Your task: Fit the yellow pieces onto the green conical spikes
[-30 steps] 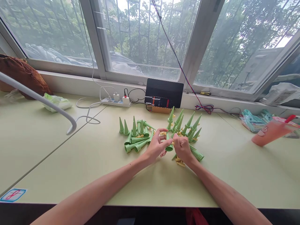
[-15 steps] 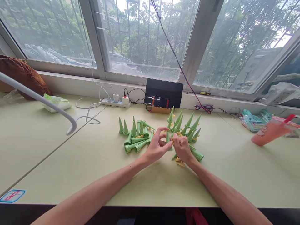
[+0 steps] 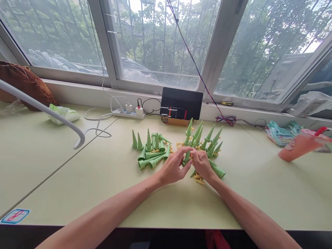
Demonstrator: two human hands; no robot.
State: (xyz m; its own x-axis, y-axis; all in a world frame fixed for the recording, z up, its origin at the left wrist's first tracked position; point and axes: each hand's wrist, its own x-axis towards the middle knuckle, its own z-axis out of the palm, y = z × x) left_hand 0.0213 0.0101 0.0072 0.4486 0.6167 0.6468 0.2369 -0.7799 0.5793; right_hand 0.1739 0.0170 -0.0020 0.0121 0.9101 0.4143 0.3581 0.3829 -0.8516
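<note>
Between my hands stands a green plastic watering spike [image 3: 187,158], its pointed end up. My left hand [image 3: 174,166] is closed around it from the left with curved fingers and thumb. My right hand [image 3: 203,164] is closed against its right side, pinching a small yellow plastic piece that is mostly hidden by the fingers. Just behind the hands, several green spikes with yellow pieces on them [image 3: 207,137] stand upright. Under the right wrist lie a green spike [image 3: 219,171] and loose yellow pieces [image 3: 199,179].
Left of my hands is a group of green spikes [image 3: 153,155], some upright, some lying. Behind stand a dark tablet [image 3: 181,100] and a power strip [image 3: 129,113]. A pink drink cup [image 3: 295,147] leans at the right; a white curved bar [image 3: 52,109] crosses the left.
My left hand's fingers have closed in over the spike, the index finger now reaching the right hand. The spike sits slightly tilted and a little higher; the right hand has barely shifted.
</note>
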